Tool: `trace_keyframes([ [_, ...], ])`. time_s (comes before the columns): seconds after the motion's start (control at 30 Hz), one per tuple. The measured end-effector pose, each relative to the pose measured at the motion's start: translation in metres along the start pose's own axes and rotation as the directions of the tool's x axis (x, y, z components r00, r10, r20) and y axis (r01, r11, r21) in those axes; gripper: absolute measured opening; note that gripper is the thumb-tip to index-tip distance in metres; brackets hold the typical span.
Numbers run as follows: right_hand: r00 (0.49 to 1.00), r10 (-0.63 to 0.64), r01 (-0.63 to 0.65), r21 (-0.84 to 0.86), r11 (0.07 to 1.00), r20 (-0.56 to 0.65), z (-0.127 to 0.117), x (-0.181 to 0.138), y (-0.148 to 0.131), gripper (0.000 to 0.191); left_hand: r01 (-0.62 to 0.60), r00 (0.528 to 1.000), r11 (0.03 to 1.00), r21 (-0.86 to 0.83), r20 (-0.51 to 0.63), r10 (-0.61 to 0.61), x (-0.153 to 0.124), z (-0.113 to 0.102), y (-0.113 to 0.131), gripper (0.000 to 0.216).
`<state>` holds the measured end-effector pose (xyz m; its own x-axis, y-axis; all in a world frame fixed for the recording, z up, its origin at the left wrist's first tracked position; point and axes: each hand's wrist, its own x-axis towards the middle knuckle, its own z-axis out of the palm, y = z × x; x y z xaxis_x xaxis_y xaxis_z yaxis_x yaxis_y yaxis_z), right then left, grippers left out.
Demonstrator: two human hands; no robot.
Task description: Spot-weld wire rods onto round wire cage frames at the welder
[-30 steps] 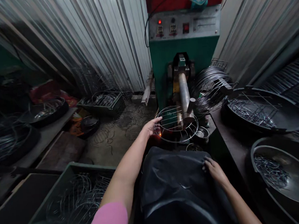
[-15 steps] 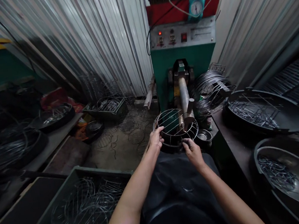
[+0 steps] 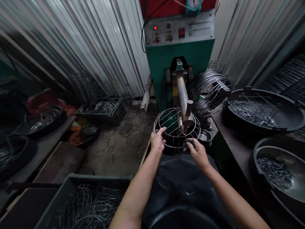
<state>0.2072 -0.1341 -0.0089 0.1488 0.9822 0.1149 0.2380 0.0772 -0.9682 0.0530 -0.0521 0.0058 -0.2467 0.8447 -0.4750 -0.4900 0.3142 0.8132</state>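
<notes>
A round wire rack (image 3: 173, 136), with parallel bars across an inner ring and a wider outer ring, sits tilted at the end of a welding machine's metal arm (image 3: 183, 94). The arm's tip meets the near right part of the rack. My left hand (image 3: 158, 141) is closed on the rack's left rim, with thumb and forefinger along the wire. At the near rim, my right hand (image 3: 197, 151) pinches with its fingertips. Whether these fingers grip the rim or a small wire piece against it is too fine to tell.
The green machine (image 3: 158, 60) stands ahead with a lit control panel (image 3: 178, 30). On my right are a wire coil (image 3: 210, 88) and dark pans (image 3: 299, 119) of short wire pieces. A green crate (image 3: 55, 194) of wire parts sits at front left. Black cloth (image 3: 185, 183) covers my lap.
My view has shifted slightly, so the surroundings appear further left and a little higher. Both hands stay at the rack, which remains under the machine's arm.
</notes>
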Motion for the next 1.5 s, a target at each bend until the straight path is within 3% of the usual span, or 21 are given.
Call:
trace_keyframes([
  [0.13,1.000,-0.002,0.002,0.008,1.000,0.005,-0.002,0.003,0.000,0.021,-0.071,0.997,0.997,-0.022,-0.017,0.071,0.002,0.001,-0.003,0.051],
  [0.57,1.000,-0.028,0.028,0.001,1.000,0.000,-0.002,0.012,0.009,0.026,-0.007,0.999,0.999,-0.040,-0.044,0.005,0.001,0.003,-0.005,0.048],
  [0.73,0.998,-0.032,0.020,-0.191,0.981,-0.060,-0.035,-0.032,0.035,0.033,0.090,0.995,0.996,-0.025,0.040,-0.089,0.006,-0.031,-0.004,0.049],
  [0.8,0.999,0.026,-0.008,-0.352,0.936,0.048,-0.049,-0.059,0.055,0.024,0.124,0.991,0.991,-0.047,0.059,-0.121,0.011,-0.057,-0.017,0.050],
  [0.87,0.951,0.145,0.020,-0.523,0.852,0.274,-0.053,-0.084,0.072,0.018,0.090,0.996,0.995,-0.039,0.012,-0.089,0.011,-0.086,-0.041,0.048],
  [0.93,0.827,0.298,0.124,-0.671,0.731,0.477,-0.045,-0.101,0.081,0.020,-0.022,0.997,0.999,0.033,-0.074,0.025,0.006,-0.112,-0.070,0.043],
  [1.0,0.706,0.429,0.249,-0.765,0.594,0.563,-0.029,-0.110,0.083,0.022,-0.165,0.981,0.978,0.128,-0.083,0.176,-0.002,-0.131,-0.097,0.039],
  [1.07,0.646,0.497,0.329,-0.799,0.503,0.579,-0.009,-0.114,0.081,0.021,-0.270,0.960,0.946,0.178,-0.025,0.279,-0.007,-0.143,-0.114,0.036],
  [1.23,0.623,0.520,0.363,-0.805,0.470,0.584,0.023,-0.119,0.079,0.022,-0.336,0.941,0.909,0.246,0.046,0.336,-0.006,-0.149,-0.117,0.031],
  [1.37,0.617,0.527,0.351,-0.804,0.480,0.585,0.025,-0.121,0.082,0.020,-0.348,0.937,0.906,0.242,0.090,0.336,-0.002,-0.150,-0.118,0.031],
  [1.5,0.643,0.506,0.304,-0.798,0.520,0.575,0.018,-0.121,0.086,0.025,-0.331,0.944,0.917,0.223,0.085,0.320,0.002,-0.149,-0.122,0.034],
])
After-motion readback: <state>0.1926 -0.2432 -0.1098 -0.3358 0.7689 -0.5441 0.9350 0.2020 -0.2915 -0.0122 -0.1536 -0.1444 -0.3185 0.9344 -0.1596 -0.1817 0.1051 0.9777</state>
